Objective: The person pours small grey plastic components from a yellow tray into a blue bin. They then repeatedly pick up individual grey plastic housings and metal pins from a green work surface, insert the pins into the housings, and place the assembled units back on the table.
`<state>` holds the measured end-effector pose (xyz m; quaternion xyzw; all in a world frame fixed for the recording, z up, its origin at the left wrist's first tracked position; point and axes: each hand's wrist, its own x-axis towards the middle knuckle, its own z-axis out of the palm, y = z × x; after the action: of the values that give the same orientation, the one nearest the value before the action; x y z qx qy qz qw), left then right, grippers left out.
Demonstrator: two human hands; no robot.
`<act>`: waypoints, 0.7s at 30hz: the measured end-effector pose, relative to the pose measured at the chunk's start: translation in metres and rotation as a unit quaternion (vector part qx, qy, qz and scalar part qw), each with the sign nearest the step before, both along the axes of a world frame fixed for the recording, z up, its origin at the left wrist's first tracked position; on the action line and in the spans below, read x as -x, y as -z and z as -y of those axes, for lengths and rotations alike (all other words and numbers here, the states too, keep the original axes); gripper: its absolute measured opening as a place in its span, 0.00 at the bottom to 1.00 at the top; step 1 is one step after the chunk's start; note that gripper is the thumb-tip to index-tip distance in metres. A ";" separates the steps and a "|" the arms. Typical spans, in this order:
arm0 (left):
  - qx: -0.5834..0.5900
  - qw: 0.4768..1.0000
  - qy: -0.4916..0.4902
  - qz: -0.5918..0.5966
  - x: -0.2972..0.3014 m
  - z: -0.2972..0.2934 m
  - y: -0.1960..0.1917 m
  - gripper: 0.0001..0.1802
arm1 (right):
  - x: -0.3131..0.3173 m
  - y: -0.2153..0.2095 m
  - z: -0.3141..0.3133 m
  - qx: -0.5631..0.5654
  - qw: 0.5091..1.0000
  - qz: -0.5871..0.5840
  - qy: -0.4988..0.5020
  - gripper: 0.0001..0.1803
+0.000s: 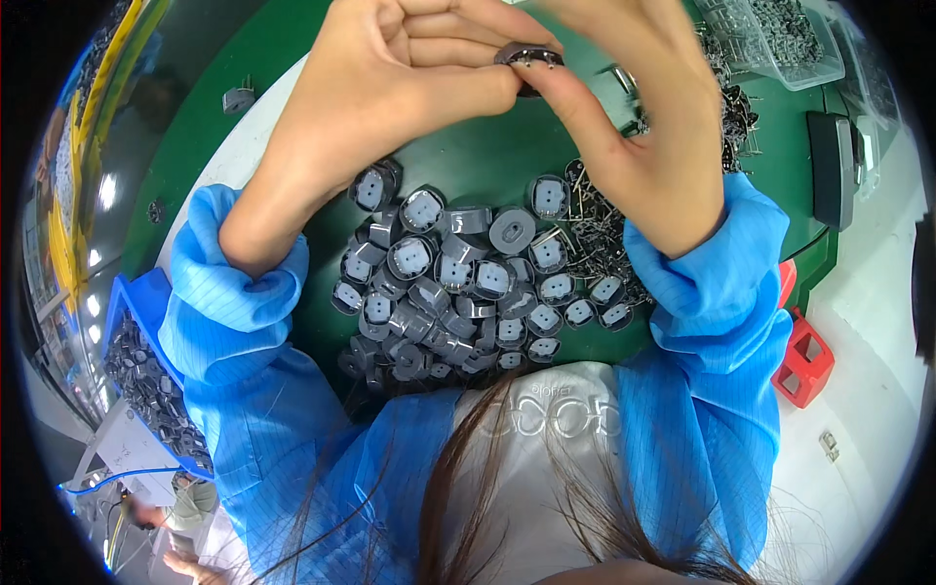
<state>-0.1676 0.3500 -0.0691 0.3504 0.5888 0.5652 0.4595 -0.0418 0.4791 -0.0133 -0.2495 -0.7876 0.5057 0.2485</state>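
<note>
Though pale, outlined shirt lettering (pixel 565 419); both hands (pixel 419 83) (pixel 648 117), fingers (pixel 575 99) tight on a dark part (pixel 529 55).

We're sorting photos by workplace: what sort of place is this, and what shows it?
Probably a small-parts factory workbench: many matching dark grey housings lie heaped on a green work surface, beside a pile of loose metal parts, and a blue bin holds many small dark parts.
</note>
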 end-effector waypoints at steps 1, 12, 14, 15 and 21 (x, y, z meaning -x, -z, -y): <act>-0.002 1.000 0.012 -0.011 0.000 -0.003 -0.003 0.16 | -0.004 -0.005 0.004 0.114 0.993 0.030 -0.026 0.26; -0.057 0.994 0.018 -0.094 -0.010 -0.006 -0.008 0.12 | -0.041 0.061 -0.014 0.219 0.946 -0.111 -0.211 0.24; -0.070 0.994 0.004 -0.082 -0.001 -0.010 -0.004 0.12 | -0.040 0.064 -0.016 0.135 0.971 -0.100 -0.172 0.22; -0.072 0.993 -0.002 -0.092 0.013 -0.012 -0.002 0.12 | -0.042 0.061 -0.022 0.063 0.985 -0.074 -0.142 0.21; 0.025 0.899 -0.123 -0.420 0.081 -0.017 -0.003 0.12 | -0.064 0.028 -0.071 -0.260 0.949 0.180 -0.020 0.15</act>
<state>-0.2484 0.3668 -0.0663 0.4686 0.7794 0.4026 0.1046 0.0221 0.5499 -0.0417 -0.2471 -0.9281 0.2350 0.1491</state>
